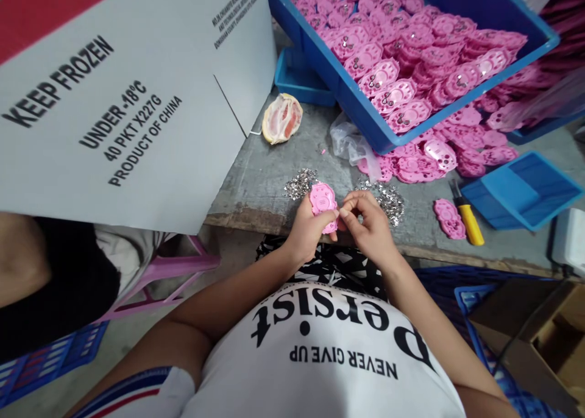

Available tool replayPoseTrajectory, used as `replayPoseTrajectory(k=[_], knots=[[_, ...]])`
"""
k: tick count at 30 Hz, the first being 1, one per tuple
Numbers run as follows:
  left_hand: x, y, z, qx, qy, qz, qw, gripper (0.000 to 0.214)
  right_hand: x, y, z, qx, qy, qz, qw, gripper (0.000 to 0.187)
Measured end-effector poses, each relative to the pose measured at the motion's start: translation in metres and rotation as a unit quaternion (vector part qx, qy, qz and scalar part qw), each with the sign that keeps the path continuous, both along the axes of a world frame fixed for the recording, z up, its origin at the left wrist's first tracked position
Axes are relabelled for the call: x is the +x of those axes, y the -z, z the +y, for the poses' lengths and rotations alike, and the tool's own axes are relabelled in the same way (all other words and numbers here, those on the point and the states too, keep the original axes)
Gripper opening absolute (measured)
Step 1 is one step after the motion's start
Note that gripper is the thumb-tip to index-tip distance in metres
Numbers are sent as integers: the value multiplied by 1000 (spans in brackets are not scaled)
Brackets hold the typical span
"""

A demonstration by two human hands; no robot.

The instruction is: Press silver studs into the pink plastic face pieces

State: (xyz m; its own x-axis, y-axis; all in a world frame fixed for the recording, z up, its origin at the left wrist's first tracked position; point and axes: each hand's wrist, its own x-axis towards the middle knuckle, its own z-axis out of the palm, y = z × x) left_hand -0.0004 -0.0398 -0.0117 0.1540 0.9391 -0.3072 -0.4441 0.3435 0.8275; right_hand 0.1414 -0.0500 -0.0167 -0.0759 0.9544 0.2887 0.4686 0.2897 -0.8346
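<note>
Pink plastic piece [323, 198], front and centre, held just above the near edge of the table [247, 183]! My left grip [307, 229] has it pinched, thumb laid across its lower part, fingers behind. In comes my right grip [368, 224] at the piece's four o'clock edge, thumb and forefinger drawn close together beside my left thumb; whether they pinch anything, I cannot tell.

Now around the clock from the piece, with twelve pointing away from me. Between ten and eleven, right beside it, a small heap of silvery bits [299, 183]; at three, just past my right grip, a second silvery heap [388, 203]. Farther along three o'clock there's a loose pink piece [449, 219], lying next to a yellow-handled tool [470, 223], and beyond them a blue box [500, 206].

Look up to one o'clock: a crumpled clear bag [350, 139], then a big blue tray [350, 93] loaded with rows of stacked pink pieces [388, 92]. More pink pieces spill out around its base at two. Eleven o'clock, a cut citrus fruit [282, 118]; nearer twelve, a smaller blue bin [304, 95] tucked behind it. And filling ten o'clock, a large white carton [183, 156] printed KEEP FROZEN!
</note>
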Motion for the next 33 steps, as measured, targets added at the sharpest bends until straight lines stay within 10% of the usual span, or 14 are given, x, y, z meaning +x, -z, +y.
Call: replayPoseTrajectory(k=[12,33], knots=[[-10,1,8,21,165,-17,986,53,18,-27,14,-23,-137,-68,988,20],[-8,1,6,47,191,-12,980,47,19,-30,12,-41,-179,-122,975,13]])
